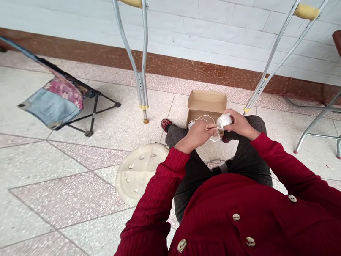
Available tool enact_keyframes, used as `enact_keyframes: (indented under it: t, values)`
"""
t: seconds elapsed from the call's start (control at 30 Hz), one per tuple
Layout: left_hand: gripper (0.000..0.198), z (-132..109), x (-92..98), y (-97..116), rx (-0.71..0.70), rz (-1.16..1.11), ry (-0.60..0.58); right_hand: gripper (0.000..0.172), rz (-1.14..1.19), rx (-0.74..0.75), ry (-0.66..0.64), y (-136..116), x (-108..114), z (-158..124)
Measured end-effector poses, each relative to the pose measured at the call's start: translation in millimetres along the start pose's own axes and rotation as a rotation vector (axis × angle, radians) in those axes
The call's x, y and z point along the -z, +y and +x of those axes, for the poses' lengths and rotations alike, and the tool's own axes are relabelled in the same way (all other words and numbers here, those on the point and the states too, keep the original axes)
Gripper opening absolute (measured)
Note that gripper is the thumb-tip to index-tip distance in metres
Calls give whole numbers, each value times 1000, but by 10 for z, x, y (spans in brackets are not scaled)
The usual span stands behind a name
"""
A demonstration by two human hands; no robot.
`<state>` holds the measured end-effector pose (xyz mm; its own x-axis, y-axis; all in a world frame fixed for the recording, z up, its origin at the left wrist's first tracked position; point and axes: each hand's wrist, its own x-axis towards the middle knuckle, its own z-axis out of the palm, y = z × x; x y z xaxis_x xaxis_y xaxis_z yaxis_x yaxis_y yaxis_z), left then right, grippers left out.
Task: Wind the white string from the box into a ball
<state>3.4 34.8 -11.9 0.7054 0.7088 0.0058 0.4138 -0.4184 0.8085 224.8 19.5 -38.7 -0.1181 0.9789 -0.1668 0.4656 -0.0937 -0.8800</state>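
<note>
The person sits with both hands raised over the knees, working at a white fluffy bundle (223, 121) with a thin white cord (203, 118) looping loosely below and behind it. The right hand (240, 124) curls narrowly around the bundle's right side, its fingers pressed into the soft mass and holding it. The left hand (195, 135) comes in from the other side, its fingers (211, 126) drawn to a narrow pinch at the bundle's edge; whether they have hold of the cord itself is too small to tell. The close, low hold seems well suited to fine work, since it keeps the bundle steady between the hands and the slack cord away from the grey trousers (176, 135). The bundle sits in the air, just in front of an open cardboard box (205, 104) on the terrazzo floor (38, 207). A round perforated plastic disc (141, 173) lies by the left knee, and aluminium crutches (137, 64) stand ahead.
</note>
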Motion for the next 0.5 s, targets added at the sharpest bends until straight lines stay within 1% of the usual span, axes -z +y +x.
enact_keyframes:
  t: [0.03,0.1,0.13,0.17,0.2,0.23,0.27,0.37,0.43,0.5]
  values:
    - [25,15,50,-4,-33,79,17,56,80,-69,-92,12,-24,-79]
    - [23,48,118,-16,-114,201,36,57,284,-185,-321,-17,-28,-240]
    - [23,64,135,-24,-149,231,42,57,377,-209,-430,-54,-6,-315]
    - [24,78,142,-32,-176,238,51,59,464,-212,-509,-103,28,-384]
    - [24,90,139,-42,-190,226,64,60,546,-199,-546,-159,72,-445]
    - [25,100,126,-54,-194,200,82,61,623,-178,-535,-220,120,-498]
    - [26,110,104,-69,-189,166,103,61,691,-156,-492,-283,169,-544]
    - [26,130,-13,-124,-149,32,164,62,819,-93,-326,-472,291,-623]
    - [26,130,-130,-158,-110,-78,156,61,840,-57,-253,-585,335,-616]
    - [29,110,-260,-177,-42,-177,134,54,831,-21,-173,-662,351,-546]
